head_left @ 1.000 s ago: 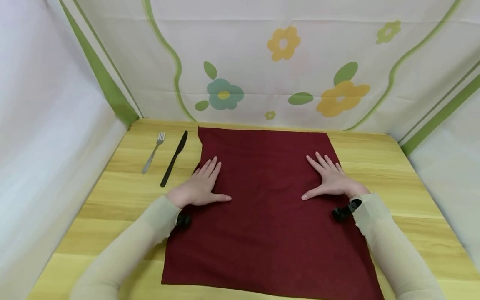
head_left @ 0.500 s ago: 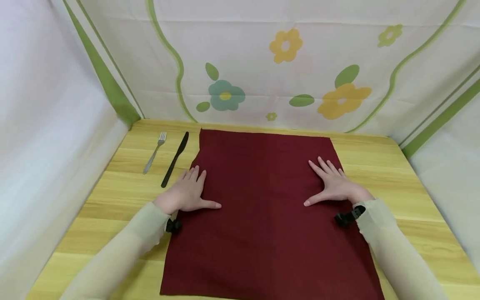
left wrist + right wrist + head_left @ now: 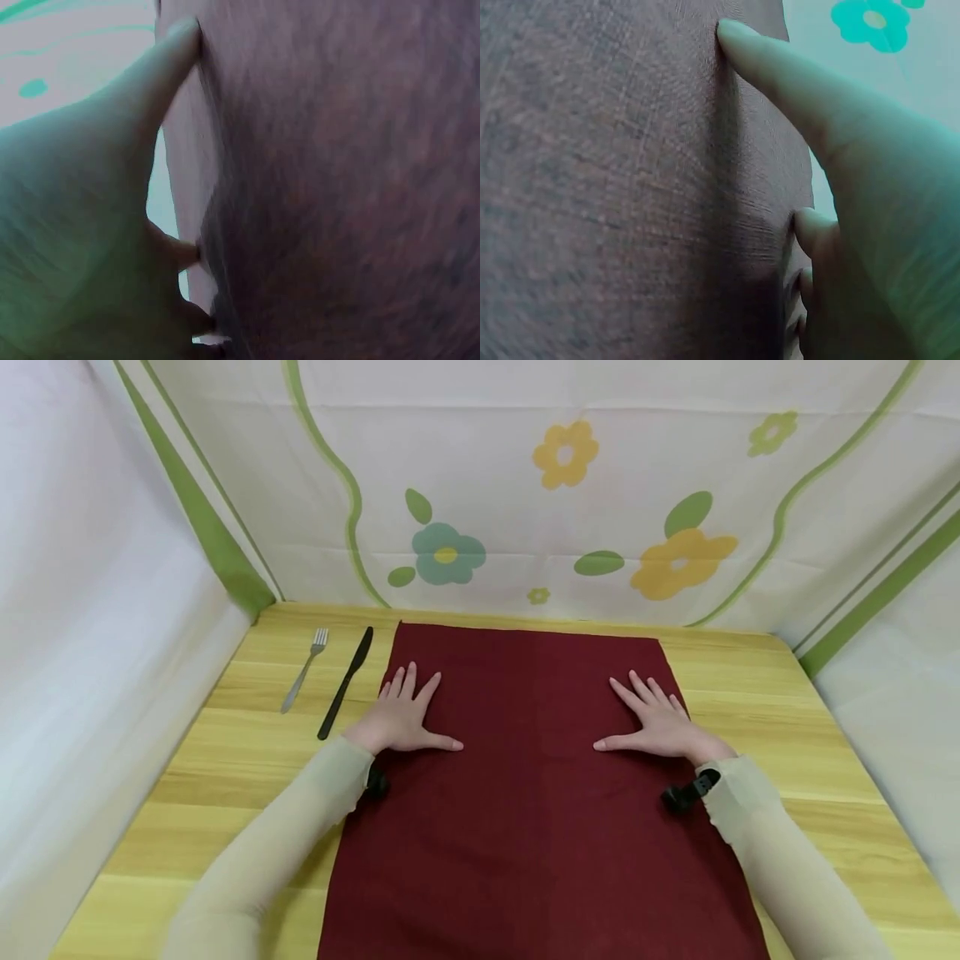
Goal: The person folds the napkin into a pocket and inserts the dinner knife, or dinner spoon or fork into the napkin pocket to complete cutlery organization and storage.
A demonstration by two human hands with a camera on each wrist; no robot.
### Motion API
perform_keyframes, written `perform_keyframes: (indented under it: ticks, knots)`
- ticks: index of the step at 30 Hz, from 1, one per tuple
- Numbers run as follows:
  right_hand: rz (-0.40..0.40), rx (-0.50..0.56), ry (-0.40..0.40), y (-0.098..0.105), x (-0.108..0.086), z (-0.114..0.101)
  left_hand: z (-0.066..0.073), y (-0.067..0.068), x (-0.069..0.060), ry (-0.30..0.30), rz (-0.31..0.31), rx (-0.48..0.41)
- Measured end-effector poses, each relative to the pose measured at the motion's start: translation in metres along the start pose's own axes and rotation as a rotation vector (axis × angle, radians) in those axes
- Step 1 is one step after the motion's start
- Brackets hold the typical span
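Note:
A dark red cloth (image 3: pixel 510 827) lies spread flat over the middle of the table, its near edge running out of the head view. On its left side rests my left hand (image 3: pixel 405 714), fingers spread and thumb pointing inward. My right hand (image 3: pixel 656 722) lies on the right side of the cloth, also with spread fingers. Both wrist views show fingertips touching the cloth (image 3: pixel 345 187), and neither hand grips it. Faint creases show in the lower part of the cloth.
Left of the cloth, a metal fork (image 3: pixel 306 668) and a black table knife (image 3: pixel 347 683) lie side by side on the wooden table (image 3: pixel 780 710). A white curtain with printed flowers (image 3: pixel 480 460) stands behind the table, and white fabric hangs at both sides.
My left hand slid back toward the left edge of the cloth, then forward and inward again. The cloth's left edge has straightened. The right hand has barely shifted.

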State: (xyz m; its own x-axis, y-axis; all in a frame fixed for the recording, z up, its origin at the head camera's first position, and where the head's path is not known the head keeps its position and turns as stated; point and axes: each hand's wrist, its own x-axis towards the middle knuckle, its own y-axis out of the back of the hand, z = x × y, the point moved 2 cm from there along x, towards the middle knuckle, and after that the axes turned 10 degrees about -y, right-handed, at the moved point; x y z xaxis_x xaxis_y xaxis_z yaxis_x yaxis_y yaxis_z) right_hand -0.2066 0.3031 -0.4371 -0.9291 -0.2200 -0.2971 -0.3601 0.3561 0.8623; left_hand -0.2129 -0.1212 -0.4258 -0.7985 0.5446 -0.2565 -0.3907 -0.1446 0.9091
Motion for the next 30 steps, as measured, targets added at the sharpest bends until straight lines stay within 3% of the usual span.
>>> perform_keyframes:
  ticks: [6,15,19,22,24,27,30]
  knots:
    - [-0.02,-0.037,-0.047,0.006,0.008,0.0,-0.008,0.012,0.014,0.034,-0.022,-0.028]
    - [-0.04,-0.041,-0.061,0.01,0.028,-0.001,-0.015,0.02,0.02,0.049,-0.04,-0.073]
    - [-0.011,-0.027,-0.035,0.011,0.037,-0.016,-0.003,0.02,0.031,0.008,0.01,-0.051]
    - [0.033,-0.022,0.018,0.007,0.05,-0.042,0.016,0.017,0.05,-0.064,0.053,-0.028]
    - [0.045,-0.042,0.041,0.001,0.06,-0.058,0.028,0.012,0.063,-0.09,0.046,-0.029]
    - [0.021,-0.089,0.038,-0.008,0.074,-0.069,0.035,0.006,0.077,-0.059,-0.005,-0.016]
    - [0.0,-0.103,0.002,-0.01,0.082,-0.066,0.03,0.006,0.083,-0.001,-0.027,-0.023]
